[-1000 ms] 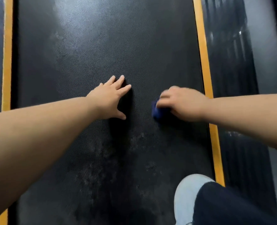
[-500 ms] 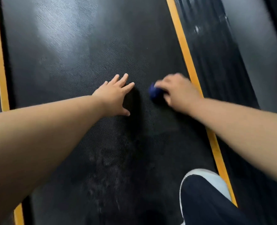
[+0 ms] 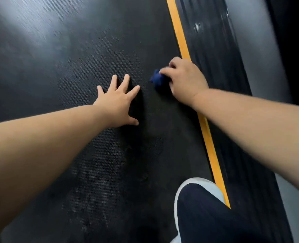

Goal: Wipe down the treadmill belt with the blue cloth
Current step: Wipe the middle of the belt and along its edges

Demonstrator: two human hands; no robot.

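The black textured treadmill belt (image 3: 66,71) fills most of the view. My left hand (image 3: 119,104) lies flat on the belt near its middle, fingers spread, holding nothing. To its right my right hand (image 3: 183,79) is closed over a bunched blue cloth (image 3: 157,78) and presses it onto the belt beside the yellow stripe (image 3: 210,142). Only the cloth's left part shows past my fingers.
A ribbed black side rail (image 3: 220,67) runs beyond the yellow stripe on the right, with grey floor (image 3: 261,41) past it. My dark trouser leg (image 3: 215,216) and white shoe (image 3: 177,199) rest on the belt at the lower right. Pale dusty smudges (image 3: 92,181) mark the near belt.
My right hand slid the cloth forward along the belt, away from me, next to the yellow stripe. The view swung left and tilted. My left hand stayed flat on the belt.
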